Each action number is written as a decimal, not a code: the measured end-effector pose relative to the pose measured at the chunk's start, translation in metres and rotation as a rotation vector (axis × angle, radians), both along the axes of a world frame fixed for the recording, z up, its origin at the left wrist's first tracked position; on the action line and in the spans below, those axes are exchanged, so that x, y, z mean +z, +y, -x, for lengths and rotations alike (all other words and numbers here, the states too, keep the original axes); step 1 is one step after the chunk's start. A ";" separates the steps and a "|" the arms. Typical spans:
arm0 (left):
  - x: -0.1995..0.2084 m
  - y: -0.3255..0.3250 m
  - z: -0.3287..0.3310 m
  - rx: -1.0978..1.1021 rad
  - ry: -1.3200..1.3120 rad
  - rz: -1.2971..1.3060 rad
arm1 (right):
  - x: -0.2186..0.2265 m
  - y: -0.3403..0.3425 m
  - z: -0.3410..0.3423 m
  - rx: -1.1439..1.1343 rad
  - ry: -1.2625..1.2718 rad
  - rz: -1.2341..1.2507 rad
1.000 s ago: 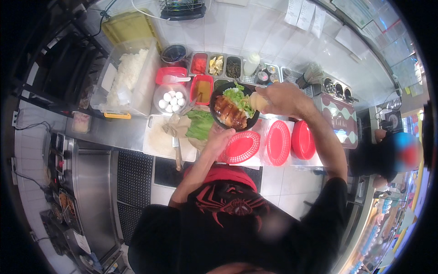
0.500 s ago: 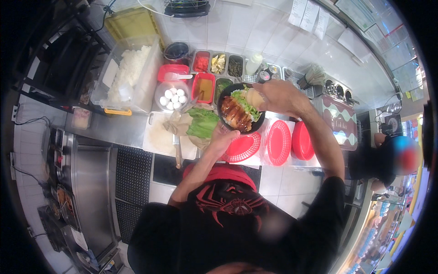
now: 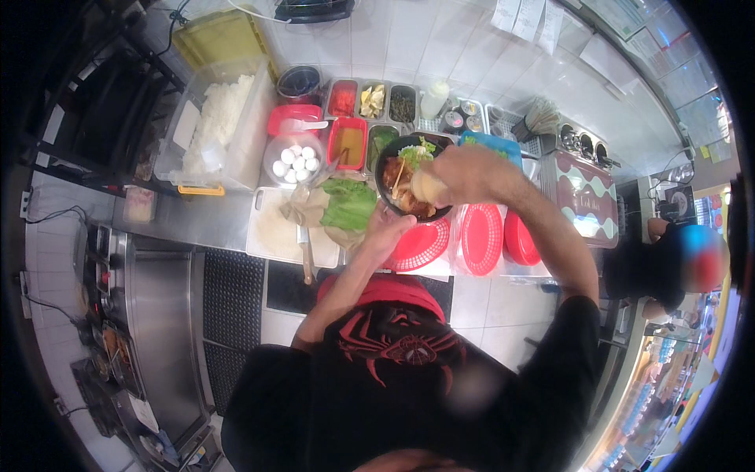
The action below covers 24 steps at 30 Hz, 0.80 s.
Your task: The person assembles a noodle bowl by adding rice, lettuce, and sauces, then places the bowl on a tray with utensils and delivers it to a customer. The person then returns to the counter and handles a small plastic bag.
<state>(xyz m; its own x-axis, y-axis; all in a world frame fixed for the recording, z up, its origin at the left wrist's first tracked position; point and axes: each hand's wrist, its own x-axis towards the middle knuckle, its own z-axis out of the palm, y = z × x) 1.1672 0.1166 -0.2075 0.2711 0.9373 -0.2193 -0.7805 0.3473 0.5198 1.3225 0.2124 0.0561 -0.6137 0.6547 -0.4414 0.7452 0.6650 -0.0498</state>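
A black bowl [image 3: 381, 186] rests in my left hand [image 3: 387, 230], which grips its near rim. Inside are brown glazed meat slices [image 3: 392, 175] and chopped green lettuce [image 3: 421, 149]. Over the bowl, my right hand [image 3: 470, 175] is wrapped round a pale yellow squeeze bottle [image 3: 427, 187], tipped toward the food; its tip is hidden. A thin pale streak of sauce lies across the meat. Just left of the bowl are green lettuce leaves [image 3: 346, 203] on brown paper, over a white cutting board [image 3: 277, 232] with a knife [image 3: 307, 256].
Behind the bowl stand metal topping pans [image 3: 375, 102] and a white squeeze bottle [image 3: 433, 100]. Eggs [image 3: 296, 163] in a bowl and a clear rice bin [image 3: 222, 126] stand left. Red baskets [image 3: 480, 240] line the near right edge. Another person [image 3: 653, 267] is at far right.
My right hand has brought the squeeze bottle left and nearer, from the lettuce side over the meat. A pale streak now shows on the meat. My left hand still holds the bowl.
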 end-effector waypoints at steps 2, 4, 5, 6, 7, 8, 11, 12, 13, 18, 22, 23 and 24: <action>-0.002 0.000 0.000 -0.007 -0.004 0.000 | -0.005 0.008 -0.004 -0.066 0.020 -0.088; -0.001 0.000 0.001 -0.012 -0.010 0.012 | 0.001 0.006 -0.006 -0.072 -0.042 -0.025; -0.003 -0.001 0.001 -0.003 -0.021 0.021 | 0.003 0.005 -0.007 -0.070 -0.072 0.005; -0.006 -0.002 0.002 0.006 -0.031 0.031 | 0.002 0.002 -0.008 -0.046 -0.061 0.034; -0.008 -0.002 0.002 0.015 -0.042 0.040 | 0.002 -0.004 -0.009 -0.021 -0.051 0.063; -0.011 -0.001 0.002 0.015 -0.042 0.025 | 0.001 -0.008 -0.010 -0.002 -0.042 0.094; -0.020 0.002 0.003 0.017 -0.048 0.001 | -0.006 -0.004 -0.019 -0.088 0.024 -0.017; -0.021 0.002 0.003 0.020 -0.053 0.005 | -0.007 -0.004 -0.021 -0.124 0.050 -0.084; -0.022 0.002 0.003 0.024 -0.057 0.009 | -0.005 -0.005 -0.023 -0.120 0.029 -0.040; -0.015 0.005 0.005 0.065 -0.068 0.030 | -0.009 -0.017 -0.031 -0.054 -0.007 0.138; 0.006 0.008 0.006 0.073 -0.085 0.038 | -0.003 -0.015 -0.047 -0.197 0.094 0.100; 0.007 0.010 0.006 0.073 -0.094 0.033 | -0.004 -0.016 -0.059 -0.212 0.171 0.097; 0.006 0.012 0.008 0.074 -0.103 0.027 | -0.007 -0.014 -0.069 -0.225 0.247 0.093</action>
